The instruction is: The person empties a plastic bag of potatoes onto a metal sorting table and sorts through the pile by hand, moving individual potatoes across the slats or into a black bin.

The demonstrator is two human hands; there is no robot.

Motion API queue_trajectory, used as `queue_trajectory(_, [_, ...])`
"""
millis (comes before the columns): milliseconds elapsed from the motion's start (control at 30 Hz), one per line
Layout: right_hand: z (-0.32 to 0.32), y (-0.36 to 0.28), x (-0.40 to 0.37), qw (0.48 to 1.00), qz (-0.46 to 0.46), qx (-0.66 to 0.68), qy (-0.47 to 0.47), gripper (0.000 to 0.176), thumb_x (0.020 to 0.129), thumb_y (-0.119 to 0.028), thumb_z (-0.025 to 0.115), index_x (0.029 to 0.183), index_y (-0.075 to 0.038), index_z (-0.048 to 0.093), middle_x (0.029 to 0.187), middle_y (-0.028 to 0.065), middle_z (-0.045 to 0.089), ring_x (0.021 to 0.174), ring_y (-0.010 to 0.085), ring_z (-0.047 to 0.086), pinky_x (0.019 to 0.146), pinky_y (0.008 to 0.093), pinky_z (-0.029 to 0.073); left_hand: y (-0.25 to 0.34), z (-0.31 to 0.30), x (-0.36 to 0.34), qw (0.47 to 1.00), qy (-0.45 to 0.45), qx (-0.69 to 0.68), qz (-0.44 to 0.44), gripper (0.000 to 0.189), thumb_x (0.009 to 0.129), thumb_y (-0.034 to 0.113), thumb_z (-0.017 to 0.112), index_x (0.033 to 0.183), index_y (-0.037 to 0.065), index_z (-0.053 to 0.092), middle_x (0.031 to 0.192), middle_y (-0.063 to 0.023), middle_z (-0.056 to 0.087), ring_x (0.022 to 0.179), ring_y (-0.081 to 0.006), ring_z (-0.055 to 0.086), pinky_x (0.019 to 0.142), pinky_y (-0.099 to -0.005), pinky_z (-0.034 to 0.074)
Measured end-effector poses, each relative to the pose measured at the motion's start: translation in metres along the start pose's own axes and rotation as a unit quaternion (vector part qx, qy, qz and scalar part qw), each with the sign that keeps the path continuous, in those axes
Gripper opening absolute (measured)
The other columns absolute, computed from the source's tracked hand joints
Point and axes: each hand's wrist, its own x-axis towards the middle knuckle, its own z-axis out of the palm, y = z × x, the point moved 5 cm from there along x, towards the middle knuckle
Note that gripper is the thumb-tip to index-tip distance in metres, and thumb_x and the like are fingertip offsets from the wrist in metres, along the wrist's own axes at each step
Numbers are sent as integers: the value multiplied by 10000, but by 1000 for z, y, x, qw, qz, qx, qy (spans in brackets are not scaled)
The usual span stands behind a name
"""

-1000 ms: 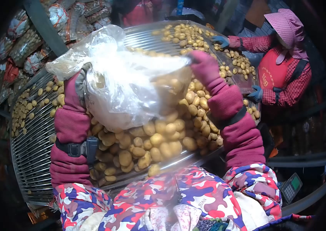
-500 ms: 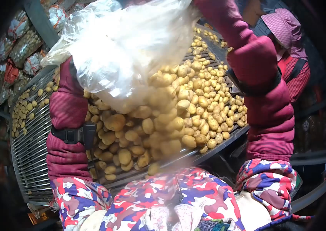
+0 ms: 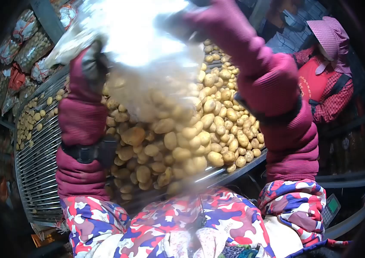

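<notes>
A large clear plastic bag (image 3: 137,41), bright with glare and smeared by motion, hangs over the heap of potatoes (image 3: 169,139). My left hand (image 3: 94,64), in a dark glove, grips the bag's left side. At its upper right, my right hand (image 3: 180,23) is also gloved and closed on the plastic, though its fingers are blurred. Below the bag, potatoes look blurred, as if falling. The heap lies on a slatted metal rack (image 3: 40,172) just in front of my body.
Smaller potatoes (image 3: 29,122) are scattered over the rack's left side. Filled bags of potatoes (image 3: 32,49) are stacked at the upper left. A co-worker (image 3: 324,77) in a pink checked hat stands at the right, beyond my right arm. A metal edge (image 3: 217,178) runs close before me.
My right hand has come down and left into view with the bag. The left glove now shows at the bag's side. At the right, more of the co-worker's front is visible.
</notes>
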Motion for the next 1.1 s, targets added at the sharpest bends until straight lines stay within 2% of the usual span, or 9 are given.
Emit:
queue_trajectory(100, [26,2,-12,999,8,15,-47,338,953,-137,652,1259,0,615,1006,75,692,878,141,655,777,262,530,15,15,0,969,-30,-246,16,432,1040,260,569,1362,-28,554,1239,-156,667,1140,-262,646,983,-386,525])
queue_trajectory(167, [26,5,-14,999,9,18,-46,326,964,-162,638,1249,-7,614,987,65,683,857,135,644,756,261,522,28,23,-5,859,-64,-508,16,524,1021,274,596,1460,13,482,1350,-177,623,1245,-289,610,1063,-420,502])
queue_trajectory(433, [-92,33,-3,976,-42,54,206,304,1005,-261,582,1207,-36,608,909,22,644,769,110,599,672,254,487,-23,29,-58,778,-56,-617,-106,497,1037,177,473,1498,1,416,1346,-161,617,1163,-279,661,1023,-425,549])
queue_trajectory(467, [-103,45,-10,970,-38,81,227,304,1010,-274,575,1201,-40,607,899,17,639,758,106,594,662,253,483,-21,53,-77,761,-22,-601,-242,486,1030,167,520,1482,10,436,1317,-155,633,1136,-263,673,962,-407,583])
queue_trajectory(567, [-115,97,-43,950,-6,178,256,310,1026,-311,554,1186,-50,605,870,1,625,726,97,577,630,250,470,2,112,-105,732,-106,-599,-307,589,979,238,671,1479,37,435,1285,-157,637,1068,-290,692,912,-430,600])
queue_trajectory(800, [-50,170,-116,952,233,47,192,209,1005,-184,593,1161,-49,626,925,31,653,763,144,649,663,286,550,57,148,-136,660,-164,-653,-332,760,942,427,698,1527,53,390,1286,-133,619,1210,-254,602,1008,-437,524])
queue_trajectory(900, [16,114,-123,839,300,422,169,242,1007,-152,574,1216,-37,613,1014,50,665,892,175,662,787,315,563,63,160,-177,543,-177,-694,-439,557,941,391,676,1367,53,553,1206,-128,663,1158,-245,631,982,-433,525])
queue_trajectory(1000, [74,96,-138,862,308,402,34,252,1002,-141,577,1228,-35,608,1029,53,665,900,176,662,790,316,563,56,156,-187,450,-178,-718,-500,446,939,365,662,1257,53,663,1152,-126,694,1120,-241,651,964,-431,527])
queue_trajectory(1100, [128,94,-153,887,299,337,-100,263,997,-131,579,1240,-33,603,1043,55,664,907,176,662,794,317,564,42,143,-212,454,-169,-709,-513,440,935,362,663,1249,53,665,1149,-128,695,1113,-245,654,959,-433,528])
